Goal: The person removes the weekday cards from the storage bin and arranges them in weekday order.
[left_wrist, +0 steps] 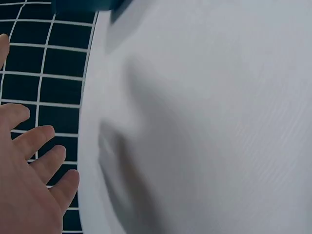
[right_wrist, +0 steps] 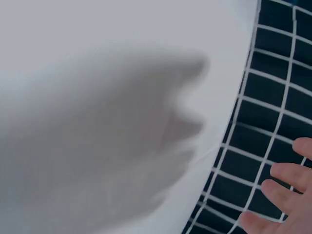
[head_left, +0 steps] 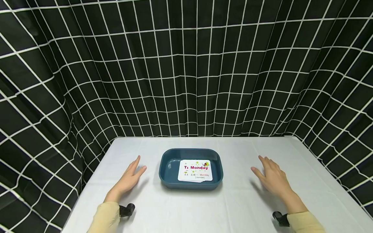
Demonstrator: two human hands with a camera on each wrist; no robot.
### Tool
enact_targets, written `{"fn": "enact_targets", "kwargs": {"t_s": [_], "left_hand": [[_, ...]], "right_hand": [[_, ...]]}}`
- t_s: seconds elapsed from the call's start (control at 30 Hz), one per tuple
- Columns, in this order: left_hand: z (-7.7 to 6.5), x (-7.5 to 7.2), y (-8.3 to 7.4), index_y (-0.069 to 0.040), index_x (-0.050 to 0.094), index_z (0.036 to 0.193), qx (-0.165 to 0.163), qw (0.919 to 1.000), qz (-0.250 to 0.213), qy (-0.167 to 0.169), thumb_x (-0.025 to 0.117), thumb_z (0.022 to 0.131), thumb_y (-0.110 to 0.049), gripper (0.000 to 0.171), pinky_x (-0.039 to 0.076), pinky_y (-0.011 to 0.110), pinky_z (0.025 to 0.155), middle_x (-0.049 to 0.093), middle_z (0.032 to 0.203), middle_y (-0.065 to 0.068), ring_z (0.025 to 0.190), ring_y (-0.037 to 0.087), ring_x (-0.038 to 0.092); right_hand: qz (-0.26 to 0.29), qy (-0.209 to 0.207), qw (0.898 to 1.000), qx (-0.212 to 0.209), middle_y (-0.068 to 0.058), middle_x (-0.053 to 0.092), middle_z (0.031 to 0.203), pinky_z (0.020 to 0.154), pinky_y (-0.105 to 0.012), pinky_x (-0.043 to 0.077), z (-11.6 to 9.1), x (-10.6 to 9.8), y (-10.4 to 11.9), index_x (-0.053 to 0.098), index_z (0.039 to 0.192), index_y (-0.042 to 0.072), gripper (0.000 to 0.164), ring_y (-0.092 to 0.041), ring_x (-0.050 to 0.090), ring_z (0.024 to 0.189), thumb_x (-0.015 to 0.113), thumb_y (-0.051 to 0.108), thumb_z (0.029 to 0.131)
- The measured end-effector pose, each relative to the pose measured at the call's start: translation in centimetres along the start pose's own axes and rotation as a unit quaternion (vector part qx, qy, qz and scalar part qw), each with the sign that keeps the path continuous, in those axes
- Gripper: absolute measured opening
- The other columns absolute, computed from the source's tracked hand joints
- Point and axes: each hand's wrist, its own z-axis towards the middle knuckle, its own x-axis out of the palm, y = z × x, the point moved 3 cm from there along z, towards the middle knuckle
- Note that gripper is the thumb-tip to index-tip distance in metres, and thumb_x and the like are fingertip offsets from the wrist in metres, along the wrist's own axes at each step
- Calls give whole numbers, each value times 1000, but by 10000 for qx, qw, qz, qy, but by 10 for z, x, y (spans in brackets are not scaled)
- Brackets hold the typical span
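"Black gridded curtain (head_left: 186, 81) backs the white table (head_left: 239, 207). Where are the cards (head_left: 195, 171)?"
"Overlapping inside the blue tray (head_left: 190, 185)."
"What flanks it?"
"Left hand (head_left: 129, 178) and right hand (head_left: 274, 177), well apart, fingers extended, thumbs wide."

You've got a smooth, glossy plastic-looking tray (head_left: 190, 185), smooth paper-looking cards (head_left: 195, 171), a table (head_left: 239, 204) covered in matt, lightly creased cloth, a matt, loosely rippled fabric curtain (head_left: 186, 81), matt cloth sleeves (head_left: 105, 217) and smooth plastic-looking wrist cameras (head_left: 127, 210).
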Motion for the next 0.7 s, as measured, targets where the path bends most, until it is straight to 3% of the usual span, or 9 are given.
{"fn": "enact_targets", "kwargs": {"t_s": [0.23, 0.47, 0.7], "left_hand": [[0, 15, -2, -14, 10, 150, -70, 9991, -410, -12, 36, 92, -60, 79, 9, 62, 103, 11, 151, 21, 135, 43, 10], [1, 23, -8, -10, 15, 149, 182, 9958, -878, -193, 38, 95, -53, 73, 9, 57, 106, 17, 151, 15, 137, 36, 11], [2, 30, -18, -10, 17, 149, 359, 9920, -1188, -211, 38, 96, -51, 71, 13, 56, 105, 18, 150, 17, 135, 38, 18]], "right_hand": [[375, -84, 9990, -244, -38, 31, 134, 88, -71, 24, 4, -5, 28, 35, 137, -7, 67, -54, 28, 122, 49, 43, 95], [440, -234, 9975, -496, -34, 35, 134, 91, -69, 24, 8, -5, 47, 38, 137, -5, 65, -51, 29, 123, 51, 42, 94], [468, -220, 9965, -657, -32, 38, 134, 93, -66, 25, 8, 3, 58, 40, 136, -3, 63, -49, 31, 123, 52, 42, 93]]}}
